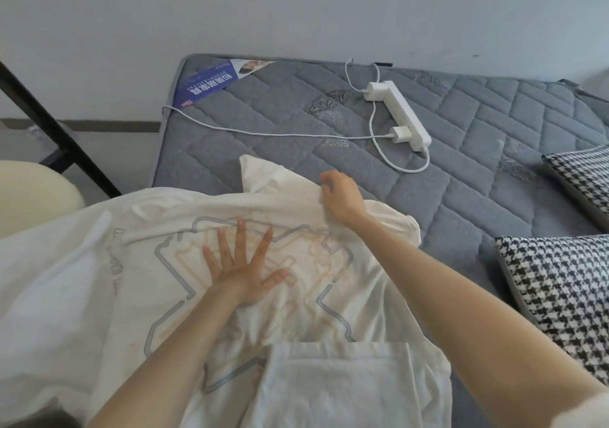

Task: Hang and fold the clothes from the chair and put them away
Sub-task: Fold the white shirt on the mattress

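A white T-shirt (158,282) with a grey and orange outline print lies spread on the grey quilted mattress (461,170). My left hand (244,262) rests flat on the print with fingers spread, pressing the cloth down. My right hand (339,197) pinches the shirt's far edge near a raised fold of white fabric. The shirt's near part runs under my arms toward the bottom of the view.
A white power strip (398,114) with two plugged chargers and white cables (263,134) lies on the mattress beyond the shirt. Two black-and-white houndstooth cushions (560,295) sit at the right. A black metal frame (59,131) and a cream rounded seat (33,190) stand at the left.
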A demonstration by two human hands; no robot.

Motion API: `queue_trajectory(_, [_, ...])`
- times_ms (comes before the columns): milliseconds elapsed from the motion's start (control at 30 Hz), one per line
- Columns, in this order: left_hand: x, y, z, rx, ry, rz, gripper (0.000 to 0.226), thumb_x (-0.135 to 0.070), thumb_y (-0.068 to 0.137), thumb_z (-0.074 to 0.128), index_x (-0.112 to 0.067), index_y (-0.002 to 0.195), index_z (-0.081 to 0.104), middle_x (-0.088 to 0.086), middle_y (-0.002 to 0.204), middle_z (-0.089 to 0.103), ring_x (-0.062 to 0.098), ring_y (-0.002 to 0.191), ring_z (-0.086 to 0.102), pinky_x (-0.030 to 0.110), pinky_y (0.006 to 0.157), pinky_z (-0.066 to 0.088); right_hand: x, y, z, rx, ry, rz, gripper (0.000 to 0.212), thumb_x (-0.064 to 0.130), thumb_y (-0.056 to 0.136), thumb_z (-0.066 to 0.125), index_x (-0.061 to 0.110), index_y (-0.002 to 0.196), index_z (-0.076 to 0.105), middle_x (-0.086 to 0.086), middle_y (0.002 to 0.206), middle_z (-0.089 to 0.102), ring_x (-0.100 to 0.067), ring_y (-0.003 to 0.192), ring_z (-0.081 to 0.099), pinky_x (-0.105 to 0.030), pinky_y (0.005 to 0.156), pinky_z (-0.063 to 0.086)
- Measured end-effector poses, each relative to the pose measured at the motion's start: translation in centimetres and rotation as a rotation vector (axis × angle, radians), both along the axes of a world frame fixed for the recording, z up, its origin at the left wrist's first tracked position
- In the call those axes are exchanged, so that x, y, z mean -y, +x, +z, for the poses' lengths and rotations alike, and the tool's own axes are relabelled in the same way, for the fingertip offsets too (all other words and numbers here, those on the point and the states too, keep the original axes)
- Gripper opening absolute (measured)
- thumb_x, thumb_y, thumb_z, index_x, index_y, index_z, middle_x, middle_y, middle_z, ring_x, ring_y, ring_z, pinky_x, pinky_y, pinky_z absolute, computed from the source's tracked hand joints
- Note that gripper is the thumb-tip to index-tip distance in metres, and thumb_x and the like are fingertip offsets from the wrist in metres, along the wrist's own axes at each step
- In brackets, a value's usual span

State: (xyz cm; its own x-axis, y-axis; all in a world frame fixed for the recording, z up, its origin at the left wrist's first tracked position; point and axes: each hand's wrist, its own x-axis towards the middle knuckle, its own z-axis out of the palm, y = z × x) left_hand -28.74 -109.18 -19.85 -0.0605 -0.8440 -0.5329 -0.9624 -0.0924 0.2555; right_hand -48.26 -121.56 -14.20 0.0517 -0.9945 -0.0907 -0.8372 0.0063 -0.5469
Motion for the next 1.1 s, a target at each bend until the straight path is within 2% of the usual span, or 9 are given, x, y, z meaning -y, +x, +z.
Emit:
queue_trajectory(100, [-0.1, 0.1, -0.2, -0.028, 0.003, -0.011, 0.079, -0.091, 0.064, 0.009, -0.061, 0.112, -0.046, -0.009, 0.117, -0.068, 0.027, 0.105, -0.062, 0.060, 0.093, -0.033, 1.9, 0.7, -0.6, -0.140, 0.169, 0.038, 0.043, 0.036, 0.091, 0.059, 0.015, 0.127, 0.051, -0.006, 0.130, 0.052, -0.029, 0.127, 0.041, -0.043, 0.104, 0.034])
queue_trajectory(200, [-0.1, 0.0, -0.3, -0.019, -0.018, -0.017, 0.078, -0.090, 0.066, 0.008, -0.060, 0.113, -0.047, -0.008, 0.118, -0.068, 0.027, 0.100, -0.065, 0.060, 0.093, -0.033, 2.5, 1.2, -0.9, -0.287, 0.259, 0.106, 0.023, 0.039, 0.094, 0.049, 0.017, 0.099, 0.049, -0.006, 0.106, 0.059, -0.031, 0.113, 0.052, -0.043, 0.093, 0.032])
queue_trajectory(333, [-0.3, -0.1, 0.0, -0.022, -0.016, -0.024, 0.080, -0.085, 0.075, 0.015, -0.055, 0.119, -0.045, -0.006, 0.118, -0.067, 0.029, 0.105, -0.062, 0.061, 0.096, -0.030, 3.5, 1.0, 0.4, -0.308, 0.059, -0.007, 0.021, 0.030, 0.101, 0.035, 0.013, 0.112, 0.041, -0.017, 0.115, 0.059, -0.037, 0.106, 0.055, -0.039, 0.074, 0.035])
queue_trajectory(433, [-0.4, -0.3, 0.3, -0.012, -0.003, -0.037, 0.081, -0.085, 0.076, 0.013, -0.052, 0.120, -0.046, -0.004, 0.117, -0.068, 0.032, 0.112, -0.057, 0.061, 0.096, -0.031, 5.3, 0.0, 3.2, -0.234, -0.087, -0.163, 0.021, 0.030, 0.101, 0.035, 0.013, 0.111, 0.042, -0.016, 0.116, 0.055, -0.037, 0.106, 0.054, -0.039, 0.073, 0.034])
queue_trajectory(600, [-0.6, -0.4, 0.6, -0.011, 0.002, -0.034, 0.081, -0.083, 0.078, 0.014, -0.049, 0.126, -0.042, -0.003, 0.120, -0.066, 0.034, 0.120, -0.052, 0.062, 0.098, -0.028, 5.1, 0.5, 4.6, -0.137, -0.168, -0.124, 0.019, 0.026, 0.101, 0.035, 0.014, 0.112, 0.044, -0.014, 0.112, 0.048, -0.037, 0.096, 0.053, -0.038, 0.071, 0.035])
queue_trajectory(800, [-0.5, -0.3, 0.6, -0.019, -0.006, -0.030, 0.081, -0.082, 0.079, 0.017, -0.051, 0.126, -0.041, -0.006, 0.116, -0.068, 0.031, 0.112, -0.058, 0.060, 0.094, -0.032, -1.1, 0.8, 2.8, -0.122, -0.368, 0.382, 0.018, 0.010, 0.090, 0.054, 0.009, 0.104, 0.065, -0.011, 0.097, 0.064, -0.032, 0.091, 0.059, -0.041, 0.072, 0.045])
queue_trajectory(900, [-0.5, -0.3, 0.4, -0.015, -0.006, -0.024, 0.079, -0.084, 0.077, 0.016, -0.055, 0.121, -0.043, -0.007, 0.117, -0.068, 0.029, 0.107, -0.061, 0.059, 0.091, -0.035, -4.1, 0.0, 1.2, -0.152, -0.150, 0.546, 0.016, 0.025, 0.091, 0.058, 0.018, 0.103, 0.067, 0.002, 0.097, 0.068, -0.020, 0.091, 0.063, -0.038, 0.078, 0.050])
queue_trajectory(1033, [-0.4, -0.2, 0.2, -0.005, -0.007, -0.029, 0.080, -0.086, 0.074, 0.016, -0.056, 0.119, -0.044, -0.008, 0.117, -0.068, 0.027, 0.101, -0.065, 0.054, 0.083, -0.040, -3.4, -0.5, 0.9, 0.117, -0.085, 0.182, 0.022, 0.028, 0.095, 0.053, 0.020, 0.114, 0.047, 0.005, 0.084, 0.069, -0.019, 0.074, 0.066, -0.043, 0.075, 0.053])
queue_trajectory(1100, [-0.3, -0.1, 0.1, -0.007, -0.006, -0.029, 0.081, -0.086, 0.074, 0.017, -0.056, 0.119, -0.043, -0.008, 0.116, -0.068, 0.026, 0.099, -0.066, 0.053, 0.080, -0.042, -2.1, -0.1, 1.3, 0.207, -0.046, 0.004, 0.050, 0.038, 0.088, 0.063, 0.018, 0.127, 0.037, 0.003, 0.088, 0.066, -0.024, 0.081, 0.066, -0.046, 0.079, 0.052])
